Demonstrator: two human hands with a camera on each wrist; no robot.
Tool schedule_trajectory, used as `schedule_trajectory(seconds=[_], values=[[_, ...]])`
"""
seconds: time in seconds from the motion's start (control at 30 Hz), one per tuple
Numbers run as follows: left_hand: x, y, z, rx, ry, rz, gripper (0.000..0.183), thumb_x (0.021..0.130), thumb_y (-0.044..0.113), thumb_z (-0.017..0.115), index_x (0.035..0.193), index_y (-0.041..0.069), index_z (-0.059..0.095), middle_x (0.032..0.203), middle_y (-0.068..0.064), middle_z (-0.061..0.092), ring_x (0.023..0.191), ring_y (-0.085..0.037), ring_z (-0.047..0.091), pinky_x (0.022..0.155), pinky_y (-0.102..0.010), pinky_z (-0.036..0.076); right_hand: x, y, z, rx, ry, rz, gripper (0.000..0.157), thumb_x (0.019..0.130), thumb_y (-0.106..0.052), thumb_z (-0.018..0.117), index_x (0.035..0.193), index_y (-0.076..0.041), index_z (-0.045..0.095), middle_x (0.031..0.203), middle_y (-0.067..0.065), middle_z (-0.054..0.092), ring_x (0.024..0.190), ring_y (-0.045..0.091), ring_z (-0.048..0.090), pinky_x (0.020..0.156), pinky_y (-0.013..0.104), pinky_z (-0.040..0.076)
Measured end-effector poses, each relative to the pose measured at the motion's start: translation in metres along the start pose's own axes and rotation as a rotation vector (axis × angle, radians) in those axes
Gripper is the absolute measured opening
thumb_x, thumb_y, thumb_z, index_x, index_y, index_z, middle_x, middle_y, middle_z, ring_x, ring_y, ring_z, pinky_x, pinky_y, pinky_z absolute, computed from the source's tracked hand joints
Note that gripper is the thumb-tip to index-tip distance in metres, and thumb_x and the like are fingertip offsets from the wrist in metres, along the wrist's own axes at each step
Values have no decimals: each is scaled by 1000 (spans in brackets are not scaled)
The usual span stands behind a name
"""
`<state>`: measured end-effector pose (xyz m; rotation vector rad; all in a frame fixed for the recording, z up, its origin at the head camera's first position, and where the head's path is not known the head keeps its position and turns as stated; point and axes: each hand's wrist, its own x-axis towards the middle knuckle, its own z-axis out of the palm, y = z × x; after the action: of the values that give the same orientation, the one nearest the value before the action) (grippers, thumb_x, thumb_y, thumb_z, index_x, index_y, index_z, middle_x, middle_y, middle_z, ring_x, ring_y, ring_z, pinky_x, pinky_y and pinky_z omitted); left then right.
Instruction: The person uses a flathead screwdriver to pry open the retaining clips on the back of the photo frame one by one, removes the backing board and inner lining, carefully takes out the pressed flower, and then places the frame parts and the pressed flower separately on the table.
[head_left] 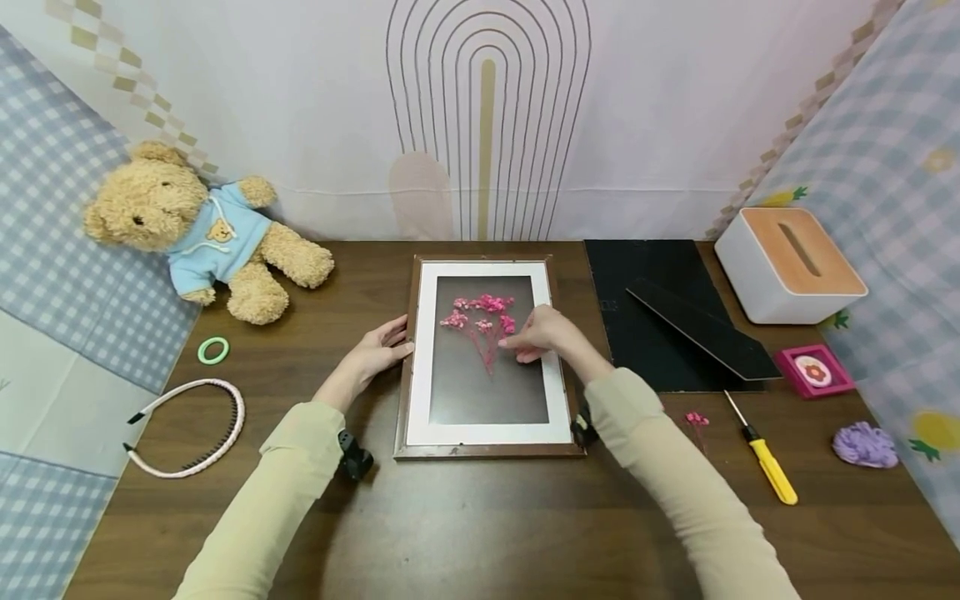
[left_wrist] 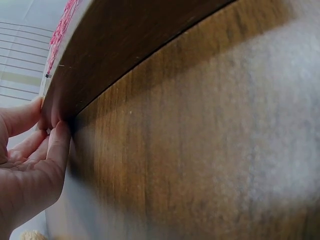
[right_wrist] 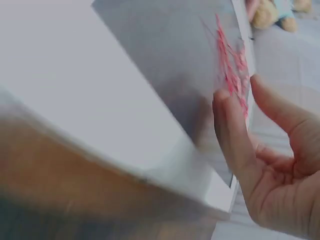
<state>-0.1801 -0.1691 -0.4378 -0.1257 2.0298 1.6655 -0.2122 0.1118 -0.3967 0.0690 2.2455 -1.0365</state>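
Observation:
A wooden picture frame lies on the table, with a white mat around a grey panel. Pink dried flowers fan out on the panel, their thin stems meeting lower down. At the frame's left edge, my left hand holds the wooden side; the left wrist view shows thumb and fingertips against it. Over the panel, my right hand has its fingertips beside the stems. In the right wrist view, thumb and forefinger stand apart, with nothing pinched between them.
Black boards lie right of the frame, one tilted. A yellow screwdriver, a pink sprig, a purple scrunchie, a pink box and a tissue box are also there. Left are a teddy bear, headband and green ring.

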Motion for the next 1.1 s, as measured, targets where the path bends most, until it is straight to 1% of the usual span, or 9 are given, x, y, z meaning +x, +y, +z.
schedule_trajectory(seconds=[0.1, 0.2, 0.33, 0.47, 0.57, 0.7, 0.8, 0.97, 1.1], values=[[2, 0, 1, -13, -10, 1, 65, 95, 4, 48, 149, 3, 12, 154, -22, 16, 145, -30, 14, 117, -42, 21, 8, -9, 10, -55, 80, 26, 32, 78, -25, 76, 73, 1, 59, 46, 1, 58, 39, 7, 58, 54, 24, 56], [1, -1, 0, -24, -13, 4, 65, 95, 4, 47, 149, 3, 12, 154, -23, 15, 145, -30, 14, 117, -43, 21, 12, -17, 19, -126, 158, 10, 36, 74, -26, 79, 76, -2, 51, 46, 3, 55, 37, 8, 55, 51, 24, 55], [1, -2, 0, -33, -12, 10, 65, 94, 3, 47, 149, 3, 12, 154, -22, 16, 145, -30, 14, 117, -41, 21, 15, -21, 25, -175, 211, 0, 35, 72, -21, 80, 83, 0, 53, 50, 3, 53, 36, 8, 53, 48, 22, 54], [2, -3, 0, -31, -10, 22, 65, 94, 3, 48, 149, 3, 12, 154, -22, 17, 145, -30, 15, 117, -40, 20, 19, -21, 28, -122, 193, 26, 30, 74, -12, 78, 82, 1, 52, 50, 2, 52, 36, 6, 53, 47, 21, 53], [2, -4, -1, -29, -8, 28, 65, 94, 2, 48, 149, 2, 13, 153, -23, 18, 144, -30, 16, 118, -40, 20, 22, -19, 28, -88, 162, 43, 28, 75, -11, 77, 74, -2, 50, 44, 0, 51, 34, 5, 52, 44, 19, 51], [2, -4, -1, -32, -7, 22, 65, 94, 2, 48, 149, 2, 13, 154, -22, 17, 144, -30, 16, 118, -40, 20, 24, -15, 25, 48, 90, 87, 26, 79, -10, 73, 66, -3, 52, 41, -1, 53, 34, 4, 52, 43, 16, 49], [2, -4, 0, -27, -12, 18, 65, 94, 3, 47, 149, 3, 12, 154, -22, 17, 144, -30, 15, 117, -41, 21, 21, -13, 21, 138, 55, 116, 22, 82, -11, 71, 68, -2, 56, 42, 0, 55, 36, 4, 54, 44, 18, 50], [2, -3, 0, -18, -16, 16, 65, 95, 4, 47, 149, 3, 12, 154, -21, 17, 145, -30, 15, 117, -41, 21, 13, -16, 18, 93, 89, 93, 24, 80, -16, 73, 68, -1, 60, 43, 0, 56, 36, 5, 54, 48, 21, 54], [2, -3, 0, -27, -15, 14, 65, 95, 3, 47, 149, 3, 12, 154, -22, 16, 145, -30, 15, 117, -42, 21, 10, -17, 23, 65, 48, 54, 24, 79, -14, 74, 63, -1, 61, 44, 1, 57, 37, 6, 54, 49, 23, 54]])
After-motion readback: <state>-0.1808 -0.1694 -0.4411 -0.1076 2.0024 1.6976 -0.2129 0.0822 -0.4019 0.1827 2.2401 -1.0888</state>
